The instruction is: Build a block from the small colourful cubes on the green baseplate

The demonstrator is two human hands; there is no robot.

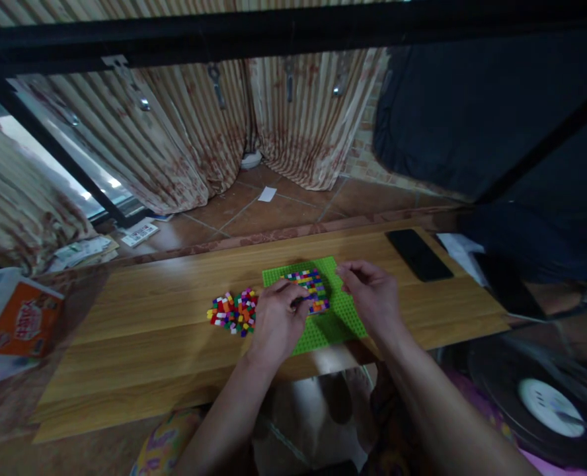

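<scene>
A green studded baseplate (350, 317) lies on the wooden table, with rows of small coloured toy bricks (316, 281) pressed onto its upper middle. My left hand (279, 320) is over the plate's left part, thumb and forefinger pinched at the edge of the brick rows; what is between them is too small to make out. Over the plate's right edge is my right hand (375, 294), its fingers closed together, with any held piece hidden. Beside my left hand lies a loose pile of mixed coloured bricks (231, 312), partly covered by that hand.
A black phone (419, 254) lies at the right of the wooden table (149, 317). White paper (459, 251) and a dark flat object (502, 287) are beyond it. An orange-labelled box (20, 320) stands at far left. A person's leg (526, 248) is at right.
</scene>
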